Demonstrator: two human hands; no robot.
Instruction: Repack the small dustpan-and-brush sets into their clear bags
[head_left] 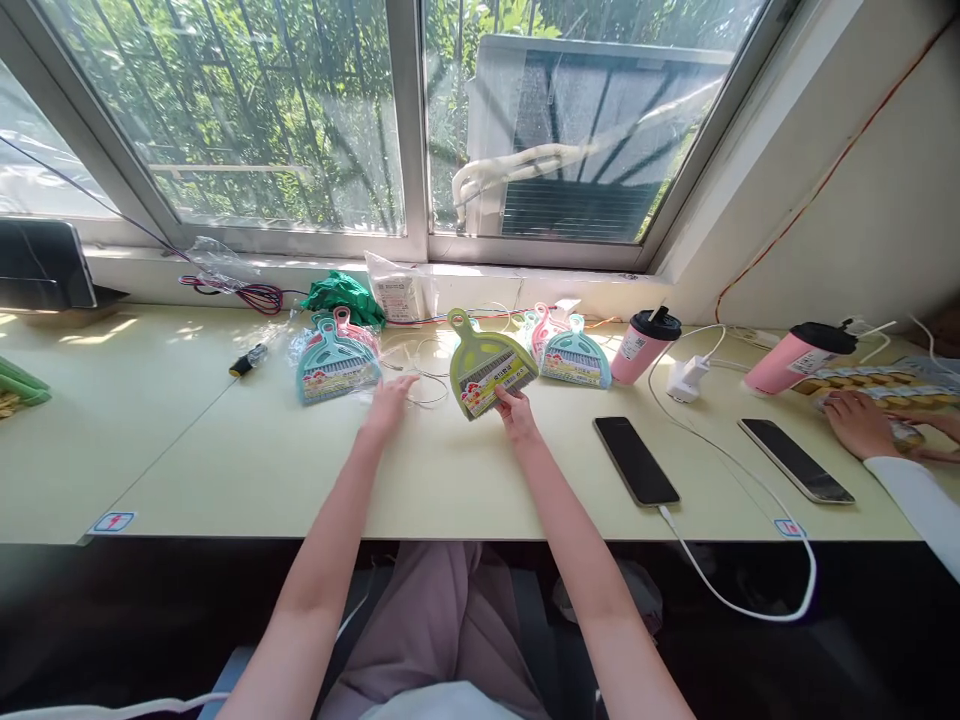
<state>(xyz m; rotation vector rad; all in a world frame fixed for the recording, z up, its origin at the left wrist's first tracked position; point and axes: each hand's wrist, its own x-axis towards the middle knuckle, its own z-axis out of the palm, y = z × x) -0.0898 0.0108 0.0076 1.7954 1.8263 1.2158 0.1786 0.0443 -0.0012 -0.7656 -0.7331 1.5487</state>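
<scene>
My right hand (516, 410) grips the lower edge of a green dustpan-and-brush set (491, 368), which is tilted up with its label facing me. My left hand (390, 402) is open, its fingers apart, beside the right edge of a blue dustpan set (334, 362) in clear wrapping. Behind that set a pink dustpan (358, 328) shows in part. Loops of thin wire (429, 388) lie between my hands. Another blue dustpan set (576, 358) and a pink one (546, 325) sit to the right of the green set.
Two pink cups (640, 350) with black lids, a white charger (686, 378) and two phones (636, 460) are on the right. Another person's hand (859, 425) is at far right. A screwdriver (247, 360) and green plastic (345, 296) lie left.
</scene>
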